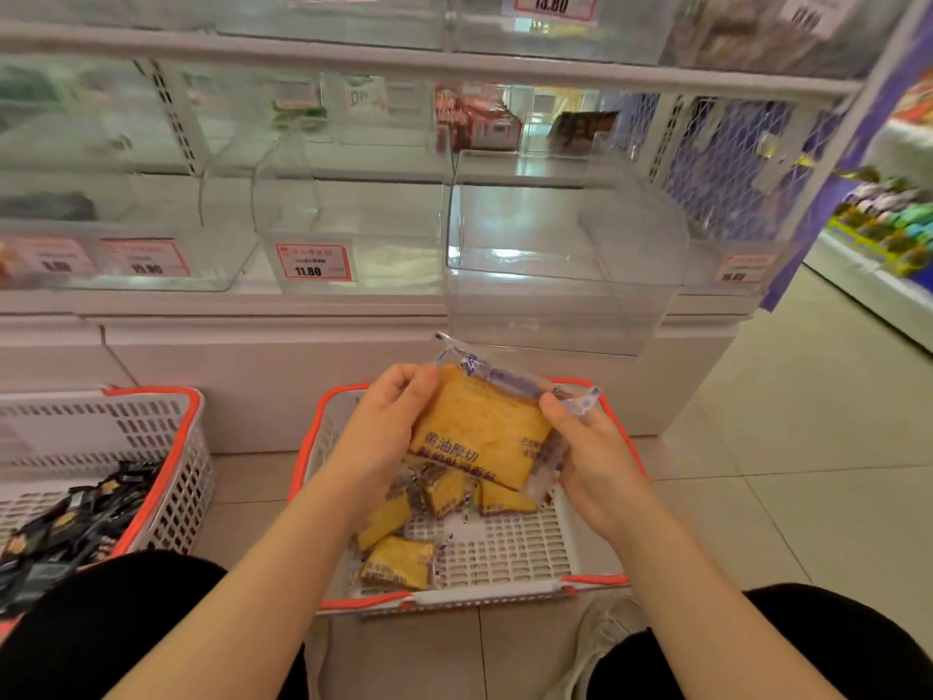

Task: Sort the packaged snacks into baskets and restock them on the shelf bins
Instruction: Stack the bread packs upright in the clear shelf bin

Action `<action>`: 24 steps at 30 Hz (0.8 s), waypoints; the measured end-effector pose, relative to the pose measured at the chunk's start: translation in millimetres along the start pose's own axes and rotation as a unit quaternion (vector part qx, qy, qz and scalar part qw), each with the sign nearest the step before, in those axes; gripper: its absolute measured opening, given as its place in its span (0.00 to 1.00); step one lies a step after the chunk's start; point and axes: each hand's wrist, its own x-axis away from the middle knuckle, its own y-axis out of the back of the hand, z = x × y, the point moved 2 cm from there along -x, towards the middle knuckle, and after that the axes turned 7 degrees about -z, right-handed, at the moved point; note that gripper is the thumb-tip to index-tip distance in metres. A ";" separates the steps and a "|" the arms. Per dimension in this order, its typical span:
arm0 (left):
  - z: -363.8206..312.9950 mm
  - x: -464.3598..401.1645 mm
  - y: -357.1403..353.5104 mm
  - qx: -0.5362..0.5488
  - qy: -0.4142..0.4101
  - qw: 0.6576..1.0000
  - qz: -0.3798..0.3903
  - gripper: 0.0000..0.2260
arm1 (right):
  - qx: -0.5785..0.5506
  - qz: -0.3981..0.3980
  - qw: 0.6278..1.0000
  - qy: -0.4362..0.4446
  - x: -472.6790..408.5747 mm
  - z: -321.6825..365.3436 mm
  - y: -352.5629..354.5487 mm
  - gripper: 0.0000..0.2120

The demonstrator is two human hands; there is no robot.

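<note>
A clear-wrapped yellow toast slice packet [479, 431] is gripped at centre frame by left hand [383, 421] and right hand [590, 447]; the empty clear plastic bin [560, 265] lies directly above.

Tiled floor [787, 502]: two orange-rimmed white baskets [505, 553] [166, 447]. Shelf [353, 303]: clear bins [555, 265].

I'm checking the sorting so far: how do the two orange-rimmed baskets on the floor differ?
The middle basket holds a few yellow bread packets, with much bare floor showing; the left basket holds a heap of dark packets. Both hands work over the middle basket, none over the left one. Both are white slotted plastic.
</note>
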 end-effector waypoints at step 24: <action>-85.2 -87.2 -20.2 0.034 -0.158 0.978 -0.130 0.09 | 0.159 0.050 0.984 0.067 -65.6 103.5 -34.5 0.13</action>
